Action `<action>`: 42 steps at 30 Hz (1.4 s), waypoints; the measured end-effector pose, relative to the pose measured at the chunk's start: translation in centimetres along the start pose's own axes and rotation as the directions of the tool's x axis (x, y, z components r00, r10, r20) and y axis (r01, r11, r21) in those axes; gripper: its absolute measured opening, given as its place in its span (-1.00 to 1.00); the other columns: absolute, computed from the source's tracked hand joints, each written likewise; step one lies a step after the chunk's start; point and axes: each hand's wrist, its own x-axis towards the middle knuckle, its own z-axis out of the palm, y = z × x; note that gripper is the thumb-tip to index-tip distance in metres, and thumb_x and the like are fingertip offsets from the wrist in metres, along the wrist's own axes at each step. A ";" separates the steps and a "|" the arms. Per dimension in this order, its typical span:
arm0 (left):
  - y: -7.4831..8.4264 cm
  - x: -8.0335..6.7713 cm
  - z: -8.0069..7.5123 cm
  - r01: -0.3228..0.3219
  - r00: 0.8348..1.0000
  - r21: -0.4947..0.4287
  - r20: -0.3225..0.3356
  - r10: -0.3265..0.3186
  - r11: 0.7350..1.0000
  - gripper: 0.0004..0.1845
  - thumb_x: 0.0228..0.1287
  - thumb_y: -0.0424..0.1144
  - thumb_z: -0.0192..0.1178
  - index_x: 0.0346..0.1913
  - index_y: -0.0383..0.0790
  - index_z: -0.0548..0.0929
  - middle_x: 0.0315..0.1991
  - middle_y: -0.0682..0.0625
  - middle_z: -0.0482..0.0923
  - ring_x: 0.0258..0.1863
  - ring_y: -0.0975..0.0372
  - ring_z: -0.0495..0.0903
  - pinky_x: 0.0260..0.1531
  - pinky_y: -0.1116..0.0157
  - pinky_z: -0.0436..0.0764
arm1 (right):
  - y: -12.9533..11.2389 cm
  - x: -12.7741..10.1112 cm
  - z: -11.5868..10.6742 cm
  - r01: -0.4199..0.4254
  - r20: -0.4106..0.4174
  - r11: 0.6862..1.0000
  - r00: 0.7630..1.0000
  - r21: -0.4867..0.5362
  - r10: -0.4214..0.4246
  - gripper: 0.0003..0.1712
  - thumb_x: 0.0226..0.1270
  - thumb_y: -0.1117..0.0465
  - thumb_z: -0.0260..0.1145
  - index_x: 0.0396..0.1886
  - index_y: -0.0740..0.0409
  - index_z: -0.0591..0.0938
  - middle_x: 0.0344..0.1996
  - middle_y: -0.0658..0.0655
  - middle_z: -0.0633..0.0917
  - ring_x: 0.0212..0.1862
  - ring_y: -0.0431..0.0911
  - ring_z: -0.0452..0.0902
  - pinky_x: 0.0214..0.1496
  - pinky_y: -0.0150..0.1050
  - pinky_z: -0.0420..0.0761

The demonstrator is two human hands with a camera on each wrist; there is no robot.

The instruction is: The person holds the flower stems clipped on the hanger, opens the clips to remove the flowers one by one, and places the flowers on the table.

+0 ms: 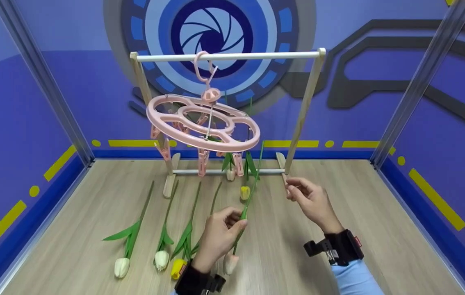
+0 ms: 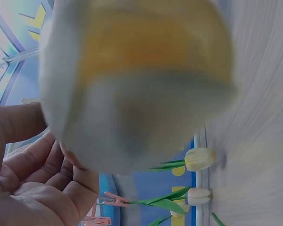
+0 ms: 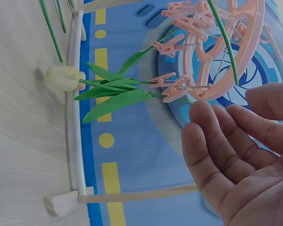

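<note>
My left hand [image 1: 220,233] pinches the green stem of an artificial tulip [image 1: 231,264], its bloom pointing down. Close to the left wrist camera, that pale bloom [image 2: 132,108] is blurred and covers part of the hand. My right hand [image 1: 312,203] is beside the rack's right leg in the head view; its fingers [image 3: 200,146] are loosely bent and hold nothing in the right wrist view. Ahead of both hands, a pink clip hanger [image 1: 204,141] hangs tilted from the rack's bar. A yellow tulip [image 1: 245,193] and a whitish one [image 1: 231,175] hang head-down below it.
On the wooden table [image 1: 380,229] lie several tulips, among them a white one [image 1: 121,268], another white one [image 1: 161,260] and a yellow one [image 1: 178,268]. The rack's wooden leg [image 1: 306,110] stands at the right. Blue printed walls [image 1: 64,98] enclose the table.
</note>
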 end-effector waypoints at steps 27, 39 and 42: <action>-1.6 0.1 0.6 0.141 0.988 0.018 0.060 -0.142 0.990 -0.81 0.30 -0.45 0.33 -0.05 -0.43 0.72 -0.26 -0.08 0.66 -0.31 0.18 0.62 -0.27 0.31 0.61 | 2.5 -3.4 1.5 -0.110 -0.050 0.993 0.992 0.043 0.112 -0.78 0.49 0.42 0.26 0.05 0.34 0.70 -0.15 0.25 0.77 -0.32 -0.12 0.70 -0.21 -0.38 0.65; -3.0 -0.2 0.8 0.222 0.975 0.069 0.014 -0.224 0.973 -0.80 0.29 -0.44 0.36 -0.05 -0.42 0.72 -0.24 -0.10 0.66 -0.30 0.20 0.58 -0.29 0.27 0.60 | 2.7 -3.6 1.3 -0.115 -0.060 0.993 0.991 0.031 0.116 -0.78 0.49 0.42 0.27 0.05 0.35 0.70 -0.15 0.25 0.77 -0.32 -0.13 0.71 -0.20 -0.36 0.67; -3.3 -0.2 0.9 0.238 0.971 0.086 0.009 -0.240 0.967 -0.80 0.29 -0.43 0.36 -0.05 -0.41 0.71 -0.24 -0.09 0.65 -0.28 0.18 0.59 -0.27 0.25 0.61 | 2.8 -3.7 1.3 -0.120 -0.054 0.992 0.991 0.041 0.122 -0.78 0.50 0.42 0.26 0.04 0.33 0.71 -0.15 0.24 0.77 -0.31 -0.13 0.71 -0.20 -0.37 0.66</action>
